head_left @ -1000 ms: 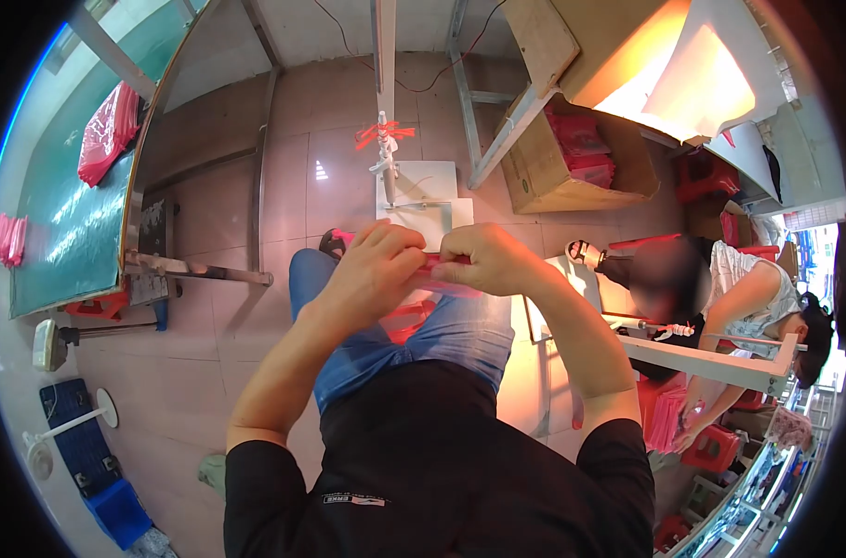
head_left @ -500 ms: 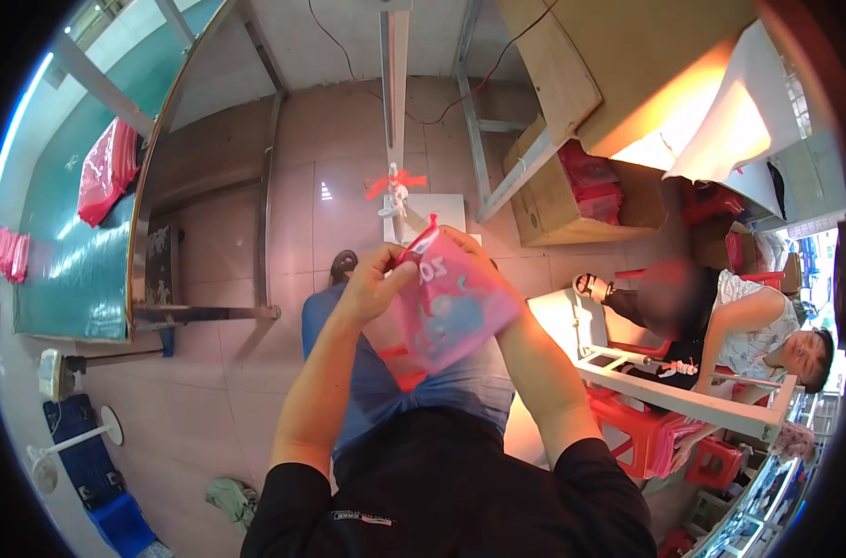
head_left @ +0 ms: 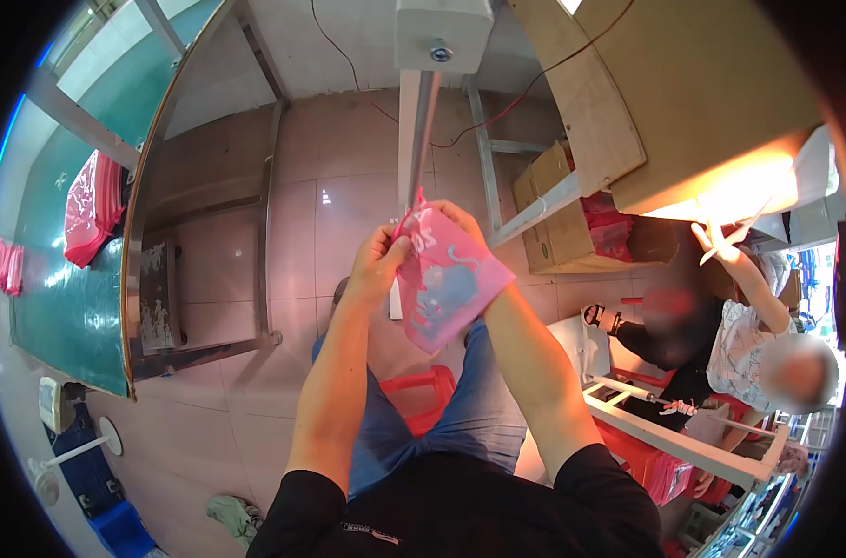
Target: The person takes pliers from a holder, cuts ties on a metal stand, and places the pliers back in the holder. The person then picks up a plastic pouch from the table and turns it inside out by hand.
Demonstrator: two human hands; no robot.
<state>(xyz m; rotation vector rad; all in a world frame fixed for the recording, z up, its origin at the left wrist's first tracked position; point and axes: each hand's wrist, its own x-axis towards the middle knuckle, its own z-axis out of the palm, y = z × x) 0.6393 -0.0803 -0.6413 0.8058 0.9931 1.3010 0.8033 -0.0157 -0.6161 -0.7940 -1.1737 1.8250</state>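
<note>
A pink see-through plastic bag (head_left: pixel 446 279) with white lettering and a blue-grey printed figure hangs between my hands, in front of my knees. My left hand (head_left: pixel 383 260) pinches its upper left edge, thumb in front. At the bag's upper right, my right hand (head_left: pixel 458 223) grips the edge, with its fingers partly hidden behind the plastic. The bag's top corner meets the lower end of a white upright post with a metal rod (head_left: pixel 421 130). Whatever is at that end is covered by the bag and hands.
Stacked pink bags (head_left: pixel 96 206) lie on a green-topped table (head_left: pixel 46 298) at left. An open cardboard box (head_left: pixel 544 219) holds more pink bags at right. A red stool (head_left: pixel 414 395) shows between my legs. A co-worker (head_left: pixel 748 344) sits at right beside a white metal frame (head_left: pixel 683 428).
My hands and the bag have come up to the post's lower end, now covering the red ribbon there. The view has shifted. The co-worker's arm is now raised towards the bright light.
</note>
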